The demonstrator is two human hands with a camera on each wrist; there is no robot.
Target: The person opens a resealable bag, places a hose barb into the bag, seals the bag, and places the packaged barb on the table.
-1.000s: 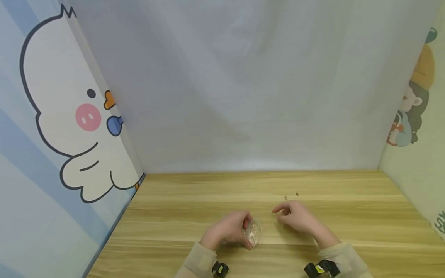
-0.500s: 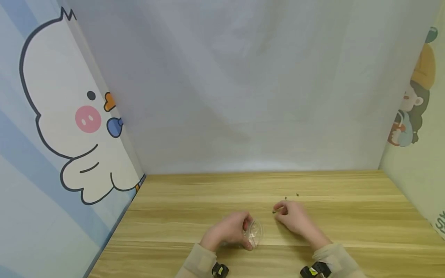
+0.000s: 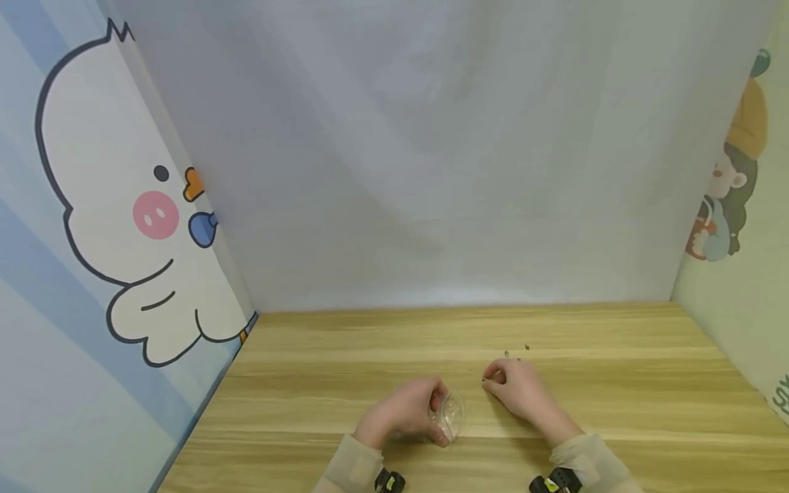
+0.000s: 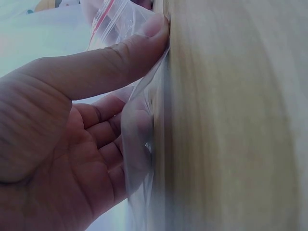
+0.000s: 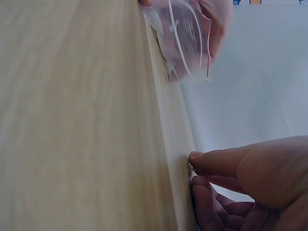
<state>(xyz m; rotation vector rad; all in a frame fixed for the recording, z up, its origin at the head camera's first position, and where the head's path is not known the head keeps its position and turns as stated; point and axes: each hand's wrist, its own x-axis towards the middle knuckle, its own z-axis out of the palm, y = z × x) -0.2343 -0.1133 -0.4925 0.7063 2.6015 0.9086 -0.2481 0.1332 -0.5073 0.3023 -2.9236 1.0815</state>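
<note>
My left hand (image 3: pixel 407 411) grips a clear zip bag (image 3: pixel 453 415) low over the wooden table, thumb and fingers curled round its near end. The bag's mouth bows open toward the right. In the right wrist view the zip bag (image 5: pixel 180 41) shows a red line along its edge. My right hand (image 3: pixel 520 390) is close to the tabletop, right of the bag and apart from it. Its thumb and index finger pinch a small dark metal piece (image 3: pixel 484 378), mostly hidden by the fingertips and too small to identify.
Beyond the right hand lie several more tiny dark pieces on the wooden table (image 3: pixel 345 349), among them a ring-like piece (image 3: pixel 507 353) and a darker piece (image 3: pixel 527 347). A grey backdrop (image 3: pixel 431 171) rises behind the table, with printed walls on both sides.
My right thumb and index finger have closed on the small metal piece, and the hand has drawn slightly left and nearer. The left hand stays in place with the bag.
</note>
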